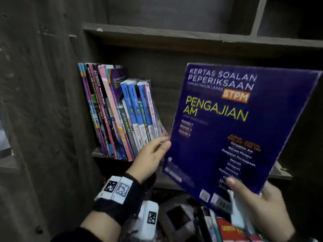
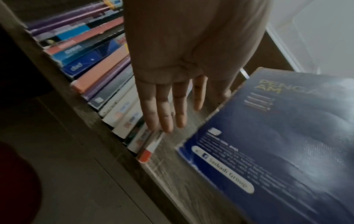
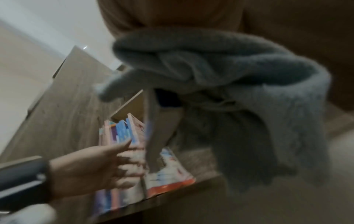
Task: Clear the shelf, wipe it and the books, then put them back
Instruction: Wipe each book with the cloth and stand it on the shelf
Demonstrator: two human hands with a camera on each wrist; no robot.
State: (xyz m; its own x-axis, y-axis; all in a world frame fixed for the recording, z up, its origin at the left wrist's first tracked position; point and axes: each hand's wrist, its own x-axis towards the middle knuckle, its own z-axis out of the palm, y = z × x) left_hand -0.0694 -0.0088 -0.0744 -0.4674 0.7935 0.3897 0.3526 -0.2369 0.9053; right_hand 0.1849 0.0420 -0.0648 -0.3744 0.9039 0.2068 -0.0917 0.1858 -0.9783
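Note:
A large dark-blue exam book [image 1: 236, 123] is held up in front of the shelf [image 1: 281, 173], tilted, cover toward me. My right hand [image 1: 258, 201] grips its lower right corner, thumb on the cover, with a grey-blue cloth [image 1: 238, 212] bunched in the same hand. A row of thin books [image 1: 120, 116] leans against the shelf's left wall. My left hand [image 1: 155, 147] reaches in with straight fingers between that row and the blue book. In the left wrist view its fingertips [image 2: 162, 122] touch the last book of the row [image 2: 147, 145]. The cloth [image 3: 229, 94] fills the right wrist view.
The bookcase's dark side panel [image 1: 52, 102] stands on the left and an upper shelf board [image 1: 174, 35] runs above. Bare shelf board [image 2: 182, 178] lies between the row and the blue book [image 2: 277, 144]. More books, one red [image 1: 232, 231], lie below at the lower right.

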